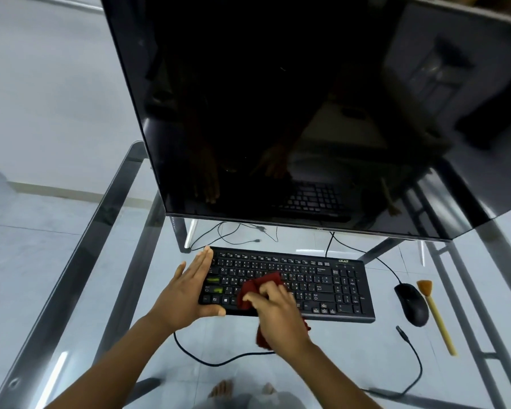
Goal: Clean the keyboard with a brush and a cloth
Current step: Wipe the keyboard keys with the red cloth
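A black keyboard [322, 284] lies on the glass desk in front of the monitor. My left hand [186, 290] holds its left end, straight fingers along the side edge and thumb at the front edge. My right hand [278, 314] grips a dark red cloth [257, 287] and presses it onto the keys left of centre; part of the cloth hangs below my palm. A brush [437, 320] with a yellow handle and orange bristles lies on the desk at the right, untouched.
A large dark monitor [278, 113] towers just behind the keyboard. A black mouse [412, 304] sits between keyboard and brush. Cables [219, 363] run across the glass desk [71, 290], whose metal frame shows through. A person's feet are visible below.
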